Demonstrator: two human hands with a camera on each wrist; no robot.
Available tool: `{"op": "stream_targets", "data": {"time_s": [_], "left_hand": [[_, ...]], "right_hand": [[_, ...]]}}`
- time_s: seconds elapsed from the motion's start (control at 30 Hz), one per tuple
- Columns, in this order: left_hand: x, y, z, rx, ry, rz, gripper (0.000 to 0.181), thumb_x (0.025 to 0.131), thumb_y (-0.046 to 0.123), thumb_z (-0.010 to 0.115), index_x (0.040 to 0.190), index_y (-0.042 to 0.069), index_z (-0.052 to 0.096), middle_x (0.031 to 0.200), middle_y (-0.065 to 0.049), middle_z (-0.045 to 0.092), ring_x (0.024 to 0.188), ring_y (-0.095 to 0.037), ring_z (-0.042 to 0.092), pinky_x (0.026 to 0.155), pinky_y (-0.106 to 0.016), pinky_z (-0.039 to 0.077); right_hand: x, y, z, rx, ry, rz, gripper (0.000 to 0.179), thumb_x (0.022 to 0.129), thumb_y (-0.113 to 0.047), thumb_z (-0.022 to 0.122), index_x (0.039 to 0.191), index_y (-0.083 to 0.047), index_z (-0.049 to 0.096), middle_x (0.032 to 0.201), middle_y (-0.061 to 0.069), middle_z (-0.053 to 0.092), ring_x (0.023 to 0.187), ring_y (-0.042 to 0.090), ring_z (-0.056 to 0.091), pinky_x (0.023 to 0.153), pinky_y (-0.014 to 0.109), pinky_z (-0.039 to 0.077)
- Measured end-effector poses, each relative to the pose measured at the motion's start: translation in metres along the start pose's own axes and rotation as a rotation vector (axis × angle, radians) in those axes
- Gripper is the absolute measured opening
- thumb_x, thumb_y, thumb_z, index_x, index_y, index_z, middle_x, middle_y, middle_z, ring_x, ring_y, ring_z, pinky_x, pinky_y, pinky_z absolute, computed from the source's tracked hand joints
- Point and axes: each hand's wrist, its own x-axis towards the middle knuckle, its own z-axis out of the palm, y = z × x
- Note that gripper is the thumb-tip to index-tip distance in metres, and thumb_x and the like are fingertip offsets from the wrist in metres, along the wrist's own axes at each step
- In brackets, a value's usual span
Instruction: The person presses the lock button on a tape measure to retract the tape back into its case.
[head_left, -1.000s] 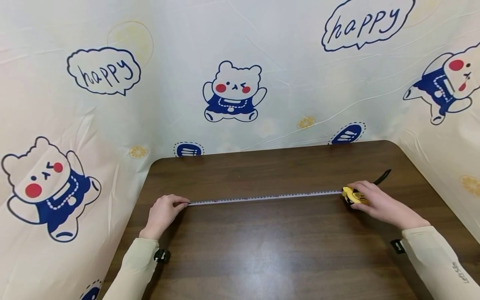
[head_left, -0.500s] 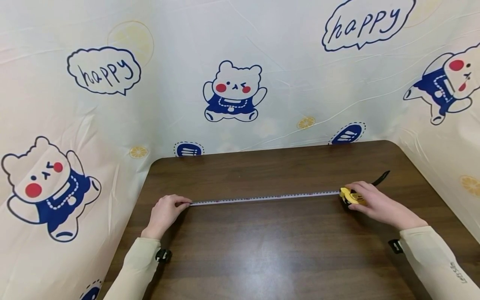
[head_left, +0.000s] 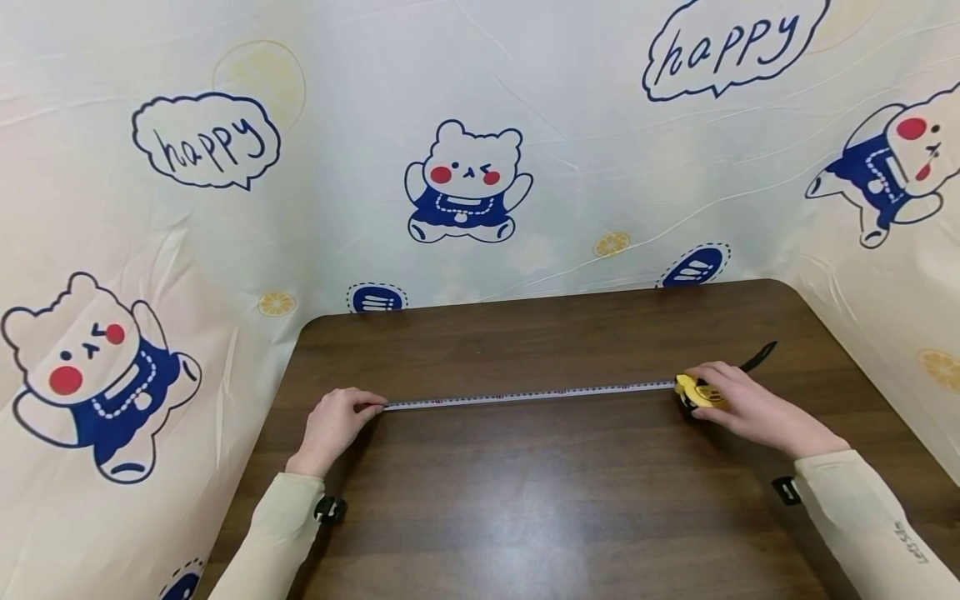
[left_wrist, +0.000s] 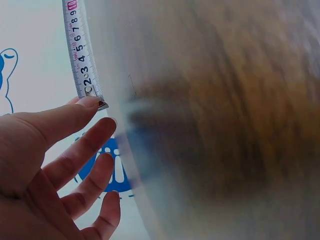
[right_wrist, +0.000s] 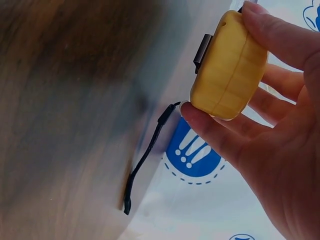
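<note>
A yellow tape measure (head_left: 697,392) is gripped by my right hand (head_left: 738,402) at the right of the table. Its white blade (head_left: 525,396) stretches across to my left hand (head_left: 333,425), whose thumb and finger pinch the end. The left wrist view shows the blade (left_wrist: 79,55) with its numbers, the metal end under the thumb, and the other fingers loosely bent away from it. In the right wrist view the yellow case (right_wrist: 231,65) sits between thumb and fingers, a black wrist strap (right_wrist: 147,150) dangling from it.
The brown wooden table (head_left: 480,500) spreads under both hands. A pale cloth (head_left: 570,167) with printed bears and "happy" bubbles surrounds its back and sides. Each wrist wears a small black device, such as the left one (head_left: 330,510).
My right hand has moved a little left with the tape measure, and my left hand slightly right with the blade's end. The visible blade between them has become shorter.
</note>
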Motion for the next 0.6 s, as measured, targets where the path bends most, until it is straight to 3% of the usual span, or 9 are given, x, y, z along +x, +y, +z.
{"op": "stream_targets", "data": {"time_s": [0.2, 0.6], "left_hand": [[0.0009, 0.0035, 0.002, -0.004, -0.015, -0.009, 0.01, 0.094, 0.016, 0.079, 0.102, 0.017, 0.085, 0.107, -0.008, 0.079, 0.102, -0.033, 0.069, 0.087, -0.058, 0.053], [0.0017, 0.0103, 0.003, -0.006, -0.02, 0.023, 0.01, 0.094, 0.014, 0.079, 0.101, 0.017, 0.085, 0.106, -0.006, 0.079, 0.101, -0.032, 0.07, 0.087, -0.058, 0.053]], "right_hand": [[-0.0009, -0.0003, 0.0019, 0.014, -0.031, 0.028, 0.054, 0.092, -0.017, 0.081, 0.135, 0.006, 0.058, 0.127, 0.022, 0.061, 0.11, 0.035, 0.06, 0.094, 0.06, 0.052], [-0.0002, -0.0041, 0.0028, 0.01, -0.019, 0.005, 0.055, 0.091, -0.016, 0.082, 0.135, 0.006, 0.059, 0.127, 0.022, 0.062, 0.112, 0.036, 0.06, 0.094, 0.061, 0.052]]}}
